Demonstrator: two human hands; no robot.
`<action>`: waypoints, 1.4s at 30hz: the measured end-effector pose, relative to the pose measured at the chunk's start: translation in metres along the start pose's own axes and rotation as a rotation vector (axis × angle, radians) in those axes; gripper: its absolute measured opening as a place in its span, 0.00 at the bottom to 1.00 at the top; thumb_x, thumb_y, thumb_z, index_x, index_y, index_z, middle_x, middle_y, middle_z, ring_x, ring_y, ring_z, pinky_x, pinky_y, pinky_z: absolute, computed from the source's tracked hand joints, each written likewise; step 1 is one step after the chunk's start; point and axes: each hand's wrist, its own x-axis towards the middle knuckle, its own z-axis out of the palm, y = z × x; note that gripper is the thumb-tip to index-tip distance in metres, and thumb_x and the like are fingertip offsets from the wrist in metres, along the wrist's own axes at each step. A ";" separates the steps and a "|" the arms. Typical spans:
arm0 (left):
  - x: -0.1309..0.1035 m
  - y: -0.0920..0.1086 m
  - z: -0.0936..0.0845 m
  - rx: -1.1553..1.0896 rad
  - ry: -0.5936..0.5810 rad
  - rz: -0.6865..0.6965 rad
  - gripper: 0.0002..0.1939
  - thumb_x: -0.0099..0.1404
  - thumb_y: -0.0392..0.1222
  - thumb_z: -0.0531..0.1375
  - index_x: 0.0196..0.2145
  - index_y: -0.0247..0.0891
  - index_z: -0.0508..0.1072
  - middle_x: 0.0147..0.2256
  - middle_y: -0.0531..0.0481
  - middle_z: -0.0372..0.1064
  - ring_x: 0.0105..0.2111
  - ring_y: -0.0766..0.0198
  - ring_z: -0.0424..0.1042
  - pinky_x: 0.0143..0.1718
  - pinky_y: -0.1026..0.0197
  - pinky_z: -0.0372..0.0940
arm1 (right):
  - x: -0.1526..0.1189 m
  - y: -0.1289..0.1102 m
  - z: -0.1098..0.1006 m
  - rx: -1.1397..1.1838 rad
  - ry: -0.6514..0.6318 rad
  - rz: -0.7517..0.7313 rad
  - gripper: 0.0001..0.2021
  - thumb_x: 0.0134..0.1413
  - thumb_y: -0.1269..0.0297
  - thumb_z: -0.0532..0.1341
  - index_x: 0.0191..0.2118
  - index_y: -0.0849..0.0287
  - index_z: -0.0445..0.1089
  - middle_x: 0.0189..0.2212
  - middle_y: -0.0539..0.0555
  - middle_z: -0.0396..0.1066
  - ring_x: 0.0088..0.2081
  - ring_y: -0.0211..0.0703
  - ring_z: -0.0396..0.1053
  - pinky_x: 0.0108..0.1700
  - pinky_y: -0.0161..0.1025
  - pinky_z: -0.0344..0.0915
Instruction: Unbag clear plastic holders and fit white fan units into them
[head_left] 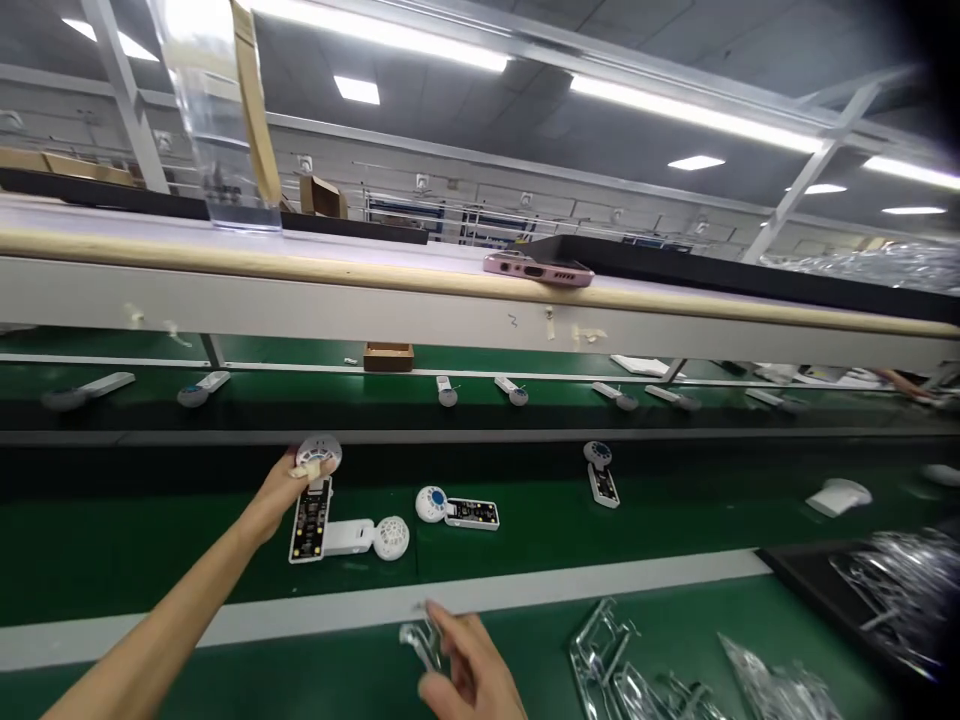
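Observation:
My left hand [279,492] reaches out over the green belt and grips a white handheld fan [310,520] by its round head. The fan's handle is uncovered and shows a dark circuit board. Touching it or just beside it lies a second white fan [351,537]. Nearer to me, my right hand [476,665] has its fingers curled round a transparent plastic part [422,642], partly hidden by the fingers. To its right, several similar transparent parts [600,650] lie in a loose pile.
More open-backed fans lie on the belt, one in the middle [472,514] and one farther right [604,485]. A black tray [806,590] of transparent parts stands at right. Above runs a shelf [375,300] with a pink phone [538,270] and a transparent container [225,140].

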 end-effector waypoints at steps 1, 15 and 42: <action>-0.019 0.007 -0.001 -0.041 0.019 -0.023 0.32 0.49 0.59 0.62 0.47 0.36 0.65 0.45 0.42 0.70 0.46 0.50 0.69 0.43 0.56 0.64 | 0.002 -0.015 0.008 -0.053 0.025 -0.027 0.22 0.51 0.60 0.60 0.54 0.51 0.66 0.33 0.52 0.65 0.31 0.41 0.66 0.36 0.35 0.66; -0.169 0.041 0.055 -0.463 -0.034 -0.302 0.39 0.42 0.58 0.67 0.49 0.38 0.64 0.43 0.43 0.70 0.35 0.58 0.70 0.30 0.61 0.65 | -0.023 -0.015 0.074 -0.635 0.359 -0.245 0.25 0.59 0.61 0.54 0.62 0.53 0.54 0.43 0.63 0.63 0.42 0.58 0.65 0.38 0.52 0.67; -0.201 -0.032 0.134 -0.511 0.048 -0.225 0.28 0.47 0.60 0.65 0.41 0.39 0.75 0.33 0.45 0.77 0.43 0.44 0.72 0.49 0.49 0.66 | -0.006 0.004 0.027 0.236 0.585 0.112 0.28 0.60 0.47 0.40 0.18 0.56 0.61 0.16 0.51 0.64 0.22 0.40 0.62 0.28 0.37 0.56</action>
